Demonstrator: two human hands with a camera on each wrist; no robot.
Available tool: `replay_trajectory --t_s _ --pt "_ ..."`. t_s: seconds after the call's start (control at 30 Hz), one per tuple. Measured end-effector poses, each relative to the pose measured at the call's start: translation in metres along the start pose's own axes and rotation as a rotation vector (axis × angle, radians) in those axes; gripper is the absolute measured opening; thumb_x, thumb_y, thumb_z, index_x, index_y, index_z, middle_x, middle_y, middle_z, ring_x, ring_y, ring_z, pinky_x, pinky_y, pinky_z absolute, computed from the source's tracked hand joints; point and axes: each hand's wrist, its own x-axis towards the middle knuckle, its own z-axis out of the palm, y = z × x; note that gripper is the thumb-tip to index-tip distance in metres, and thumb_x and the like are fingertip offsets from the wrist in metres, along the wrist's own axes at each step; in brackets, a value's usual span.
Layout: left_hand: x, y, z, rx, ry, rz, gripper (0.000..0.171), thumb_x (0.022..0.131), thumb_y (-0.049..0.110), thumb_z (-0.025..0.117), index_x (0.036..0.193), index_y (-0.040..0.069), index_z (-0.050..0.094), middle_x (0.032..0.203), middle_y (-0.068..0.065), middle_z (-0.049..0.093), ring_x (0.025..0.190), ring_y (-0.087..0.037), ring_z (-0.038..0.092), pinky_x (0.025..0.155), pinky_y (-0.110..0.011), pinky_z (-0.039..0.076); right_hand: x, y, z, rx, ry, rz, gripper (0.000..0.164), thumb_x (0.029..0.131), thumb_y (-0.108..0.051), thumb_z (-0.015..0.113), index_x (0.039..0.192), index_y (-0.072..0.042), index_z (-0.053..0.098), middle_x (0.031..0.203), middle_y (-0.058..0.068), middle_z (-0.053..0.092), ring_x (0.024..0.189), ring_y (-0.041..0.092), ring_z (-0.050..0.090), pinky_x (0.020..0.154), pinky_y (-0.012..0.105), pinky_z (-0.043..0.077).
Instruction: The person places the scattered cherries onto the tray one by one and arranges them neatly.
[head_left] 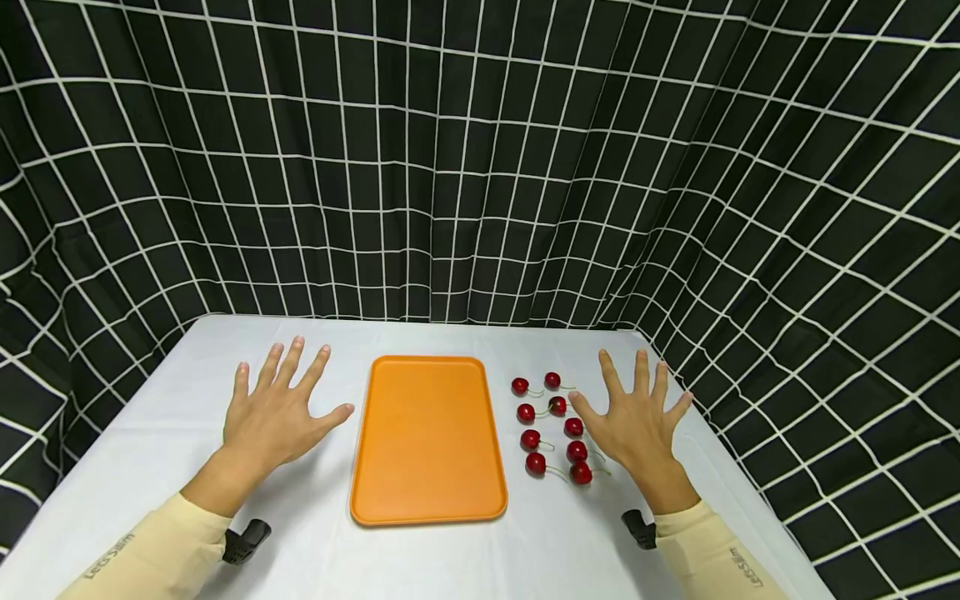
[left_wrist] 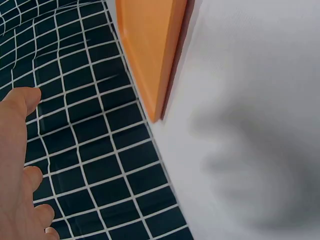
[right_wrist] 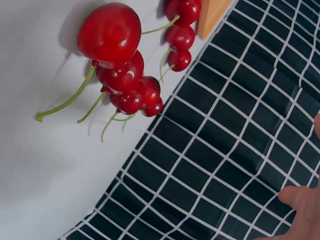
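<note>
Head view: the left hand (head_left: 270,421) and the right hand (head_left: 637,429) are open, fingers straight and spread, backs facing the camera, at opposite sides of a white-covered table (head_left: 315,550). An orange tray (head_left: 427,442) with rounded corners and a low raised rim lies flat between them, nearer to the left hand, whose thumb points toward the tray's left edge and stands apart from it. The cherries (head_left: 530,439), 9 in total, lie between the tray and the right hand in 2 uneven columns: 4 on the tray side, 5 on the hand side. Most show a thin green stem directed to the right. The right thumb lies beside the hand-side column and overlaps the stem of 1 cherry in this view; contact cannot be determined. The cherry group separates the right hand from the tray. A black wrist device (head_left: 248,540) is located at the left wrist and a matching black unit (head_left: 639,529) at the right wrist, at the ends of 2 cream sleeves (head_left: 161,542) with printed lettering. A black curtain (head_left: 450,192) with a white grid encloses the table at the rear and at the 2 sides. Left wrist view: a blurred shadow falls on the cloth near the tray's edge. Right wrist view: the nearest cherry partly covers the fruit behind it, and a corner of the tray shows beyond.
</note>
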Motion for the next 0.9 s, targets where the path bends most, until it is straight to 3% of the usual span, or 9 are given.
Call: replay_trajectory --t_s 0.23,0.57,0.9 --pt "-0.012 0.01 0.014 -0.02 -0.013 0.029 0.09 0.086 0.076 0.04 0.154 0.018 0.027 0.158 -0.018 0.015 0.142 -0.041 0.012 0.108 -0.064 -0.006 -0.003 -0.002 -0.002 -0.006 0.014 -0.009 0.086 0.087 -0.075 0.037 0.154 -0.022 0.027 0.155 0.029 0.007 0.14 0.049 -0.009 0.095 0.074 -0.018" --pt "-0.028 0.024 0.034 -0.125 -0.028 0.068 0.095 0.083 0.075 0.05 0.152 0.013 0.031 0.157 -0.019 0.019 0.141 -0.041 0.018 0.11 -0.063 0.003 -0.006 -0.003 -0.001 -0.006 0.025 -0.02 0.085 0.087 -0.074 0.039 0.154 -0.023 0.026 0.155 0.029 0.009 0.139 0.051 -0.002 0.096 0.077 -0.011" --pt "-0.044 0.034 0.052 -0.242 -0.104 0.094 0.113 0.079 0.077 0.054 0.151 -0.003 0.022 0.157 -0.018 0.019 0.142 -0.036 0.016 0.112 -0.056 0.014 -0.008 -0.002 0.0 0.012 0.028 -0.026 0.085 0.087 -0.072 0.041 0.154 -0.022 0.027 0.155 0.029 0.009 0.139 0.051 -0.004 0.097 0.077 -0.009"
